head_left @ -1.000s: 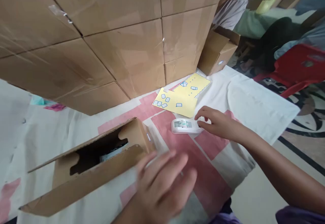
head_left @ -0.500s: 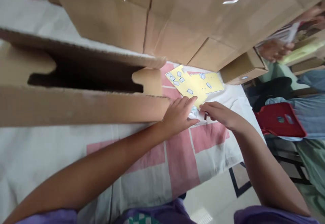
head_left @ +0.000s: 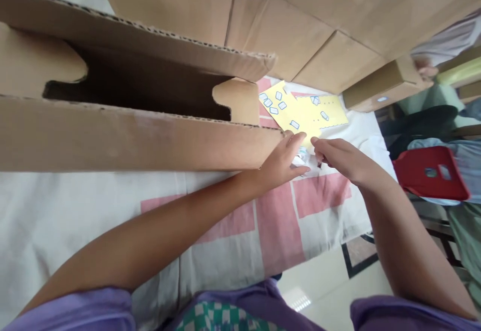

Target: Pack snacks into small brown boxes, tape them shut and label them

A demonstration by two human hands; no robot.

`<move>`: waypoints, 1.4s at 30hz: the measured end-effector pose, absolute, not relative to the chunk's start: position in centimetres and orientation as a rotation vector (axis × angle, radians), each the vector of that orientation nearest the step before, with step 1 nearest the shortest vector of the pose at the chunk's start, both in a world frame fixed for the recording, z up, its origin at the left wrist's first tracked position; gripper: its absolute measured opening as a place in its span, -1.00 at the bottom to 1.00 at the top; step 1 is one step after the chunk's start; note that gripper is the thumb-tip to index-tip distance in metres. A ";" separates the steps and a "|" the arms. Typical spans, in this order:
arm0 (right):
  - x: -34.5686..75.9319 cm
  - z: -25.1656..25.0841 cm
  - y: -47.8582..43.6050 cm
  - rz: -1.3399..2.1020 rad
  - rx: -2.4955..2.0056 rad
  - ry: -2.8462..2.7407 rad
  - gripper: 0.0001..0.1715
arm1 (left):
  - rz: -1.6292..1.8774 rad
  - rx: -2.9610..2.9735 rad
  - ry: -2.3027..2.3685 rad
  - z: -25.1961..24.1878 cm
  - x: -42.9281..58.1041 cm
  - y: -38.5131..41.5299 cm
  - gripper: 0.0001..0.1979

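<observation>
My left hand (head_left: 282, 159) lies by the right corner of an open cardboard box (head_left: 150, 143), its fingers stretched and the thumb apart. Just right of it, my right hand (head_left: 336, 156) is closed in a pinch; a small dark bit shows beneath its fingers, too little to name. Between the hands is some crumpled white and clear wrapping (head_left: 300, 158), partly covered. Beyond the fingertips lies a yellow sheet (head_left: 287, 113) dotted with several small pale, blue-edged rectangles. A second yellow piece (head_left: 334, 115) with a wavy edge overlaps it.
Large cardboard boxes (head_left: 293, 30) stand along the far side. A smaller carton (head_left: 391, 85) is at the far right, where another person's hand (head_left: 426, 68) touches it. A red chair back (head_left: 432, 173) stands past the table edge. A white and pink cloth (head_left: 280, 226) covers the table.
The view has shifted, so the box, sheets and hands appear farther right and slightly higher. My hands keep nearly the same place by the sheet. The other person's hand has moved lower, onto the carton.
</observation>
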State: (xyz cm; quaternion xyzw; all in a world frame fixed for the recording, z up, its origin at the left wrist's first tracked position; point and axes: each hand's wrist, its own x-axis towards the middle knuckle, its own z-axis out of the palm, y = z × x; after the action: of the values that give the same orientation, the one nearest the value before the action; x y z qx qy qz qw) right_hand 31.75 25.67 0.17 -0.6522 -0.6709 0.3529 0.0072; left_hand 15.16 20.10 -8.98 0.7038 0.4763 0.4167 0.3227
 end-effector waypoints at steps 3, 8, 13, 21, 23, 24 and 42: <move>31.9 0.5 25.4 1.119 -2.012 -2.094 -0.27 | 1.059 1.857 1.249 -8.7 15.2 20.2 -0.35; 32.4 0.5 25.2 1.200 -1.965 -2.060 -0.29 | 1.036 1.870 1.269 -8.5 15.2 20.1 -0.39; 33.5 0.0 25.1 1.218 -1.967 -2.013 -0.28 | 1.021 1.902 1.293 -8.3 15.1 19.9 -0.45; 35.1 -0.6 24.5 1.248 -1.935 -1.949 -0.30 | 0.992 1.887 1.319 -7.9 15.2 19.9 -0.42; 35.4 -0.8 24.2 1.245 -1.923 -1.927 -0.30 | 0.998 1.885 1.320 -7.9 15.2 19.9 -0.40; 35.6 -0.8 24.1 1.240 -1.922 -1.916 -0.30 | 1.001 1.886 1.318 -7.9 15.1 20.0 -0.41; 36.7 -5.7 22.5 1.369 -1.580 -1.613 -0.49 | 1.018 2.037 1.401 -9.3 15.4 19.8 -0.44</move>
State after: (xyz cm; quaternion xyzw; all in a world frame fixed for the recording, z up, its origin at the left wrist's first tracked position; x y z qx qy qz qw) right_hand 36.66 22.53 -5.70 -0.5796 -0.5918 0.5023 0.2481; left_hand 15.45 19.83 -9.30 0.7412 0.5097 0.3704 0.2317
